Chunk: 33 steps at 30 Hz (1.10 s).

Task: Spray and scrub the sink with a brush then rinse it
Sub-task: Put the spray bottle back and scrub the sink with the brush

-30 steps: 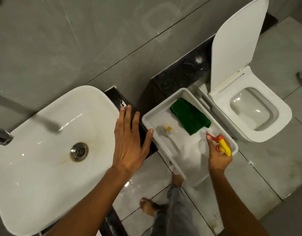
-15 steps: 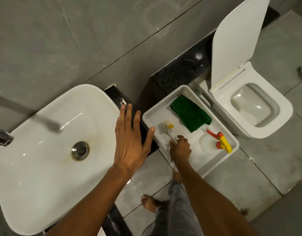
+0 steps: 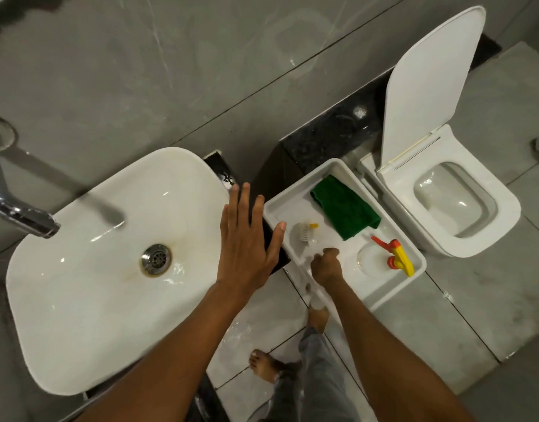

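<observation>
Head view, looking down: the right hand (image 3: 325, 265) is seen curled closed inside a white plastic tray (image 3: 397, 292), around what appears to be the clear handle of a scrub brush (image 3: 304, 233); the handle is almost invisible, so a firm grip cannot be confirmed. The white bristle head and its yellow tip lie just beyond the knuckles, on the tray floor. The left hand (image 3: 247, 239) is held open and flat, fingers spread, holding nothing, above the right-hand rim of the sink (image 3: 79, 315). One second ago the right hand was closed on the spray bottle (image 3: 394, 257); that bottle has since been laid on its side at the far right of the tray, and the hand has been moved over to the brush, where it was already resting half a second ago. This is judged to mean that spraying is finished and scrubbing is about to be started; rinsing remains to be done. Counted: two hands, one brush, one spray bottle with red and yellow trigger, one green cloth (image 3: 344, 207) crumpled at the back of the tray, one tray, one white sink with one metal drain (image 3: 155, 258), one chrome tap (image 3: 21, 213) at the left edge, one toilet (image 3: 463, 193) with its lid raised, and two bare feet on the tiled floor.
</observation>
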Motion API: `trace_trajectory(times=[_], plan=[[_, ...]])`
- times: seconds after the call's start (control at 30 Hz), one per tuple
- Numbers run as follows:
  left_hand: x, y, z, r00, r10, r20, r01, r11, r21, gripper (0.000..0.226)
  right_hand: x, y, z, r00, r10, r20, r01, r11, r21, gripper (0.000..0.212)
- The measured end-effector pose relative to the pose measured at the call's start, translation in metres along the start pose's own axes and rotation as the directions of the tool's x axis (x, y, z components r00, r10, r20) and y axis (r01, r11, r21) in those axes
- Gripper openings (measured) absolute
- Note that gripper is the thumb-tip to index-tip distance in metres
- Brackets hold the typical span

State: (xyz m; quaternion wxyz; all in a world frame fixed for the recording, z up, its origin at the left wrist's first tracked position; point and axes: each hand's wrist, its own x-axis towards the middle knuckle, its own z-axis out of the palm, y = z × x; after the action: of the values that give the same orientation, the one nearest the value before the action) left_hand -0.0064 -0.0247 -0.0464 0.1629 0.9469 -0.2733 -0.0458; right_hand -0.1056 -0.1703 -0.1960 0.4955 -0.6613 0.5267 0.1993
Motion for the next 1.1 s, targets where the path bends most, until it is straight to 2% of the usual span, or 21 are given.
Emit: trace_trajectory(times=[0.07,0.13,0.23,0.3,0.37,0.43,0.53,0.6,0.67,0.77,0.87,0.93,1.0,1.1], plan=[[-0.002,-0.002,-0.001,0.999,0.027,-0.019,-0.028,0.999,-0.03,0.071,-0.018,-0.006,-0.011,0.999,-0.031,-0.028,0.032,0.999,0.04,0.049],[-0.005,-0.003,-0.007,0.999,0.042,-0.004,-0.043,0.997,-0.062,0.073,-0.044,-0.017,-0.021,0.989,-0.12,-0.084,0.131,0.981,0.143,0.047],[-0.014,-0.006,-0.022,0.999,0.027,-0.046,-0.032,0.991,-0.128,0.077,-0.084,-0.043,-0.037,0.936,-0.298,-0.189,0.341,0.904,0.259,0.04],[-0.027,-0.02,-0.038,0.994,0.004,-0.109,-0.021,0.988,-0.154,0.078,-0.112,-0.066,-0.044,0.907,-0.36,-0.217,0.417,0.837,0.354,0.03],[-0.045,-0.043,-0.054,0.987,-0.041,-0.157,0.014,0.986,-0.168,0.074,-0.14,-0.093,-0.046,0.885,-0.424,-0.191,0.464,0.777,0.425,0.028],[-0.066,-0.075,-0.073,0.971,-0.137,-0.197,0.101,0.978,-0.185,0.069,-0.17,-0.121,-0.039,0.86,-0.487,-0.148,0.501,0.755,0.424,0.026],[-0.099,-0.131,-0.098,0.935,-0.249,-0.253,0.209,0.962,-0.175,0.064,-0.205,-0.154,-0.016,0.824,-0.558,-0.096,0.547,0.74,0.391,0.019],[-0.122,-0.17,-0.113,0.907,-0.323,-0.269,0.293,0.945,-0.145,0.063,-0.224,-0.169,0.007,0.822,-0.569,0.001,0.527,0.761,0.379,0.017],[-0.141,-0.204,-0.124,0.868,-0.413,-0.276,0.397,0.911,-0.115,0.067,-0.235,-0.178,0.03,0.845,-0.526,0.096,0.483,0.829,0.283,0.017],[-0.163,-0.243,-0.132,0.807,-0.529,-0.262,0.521,0.847,-0.105,0.073,-0.241,-0.182,0.065,0.87,-0.464,0.17,0.48,0.875,-0.068,0.035],[-0.176,-0.259,-0.129,0.782,-0.579,-0.231,0.568,0.815,-0.12,0.074,-0.239,-0.187,0.086,0.882,-0.433,0.185,0.47,0.784,-0.405,0.046],[-0.18,-0.261,-0.123,0.77,-0.597,-0.227,0.586,0.801,-0.12,0.069,-0.235,-0.194,0.095,0.889,-0.427,0.166,0.441,0.702,-0.559,0.04],[-0.18,-0.259,-0.12,0.757,-0.604,-0.25,0.595,0.795,-0.117,0.062,-0.227,-0.198,0.097,0.895,-0.431,0.113,0.385,0.62,-0.684,0.028],[-0.179,-0.263,-0.12,0.739,-0.602,-0.302,0.582,0.796,-0.166,0.055,-0.215,-0.195,0.107,0.925,-0.371,0.079,0.293,0.566,-0.771,0.033]])
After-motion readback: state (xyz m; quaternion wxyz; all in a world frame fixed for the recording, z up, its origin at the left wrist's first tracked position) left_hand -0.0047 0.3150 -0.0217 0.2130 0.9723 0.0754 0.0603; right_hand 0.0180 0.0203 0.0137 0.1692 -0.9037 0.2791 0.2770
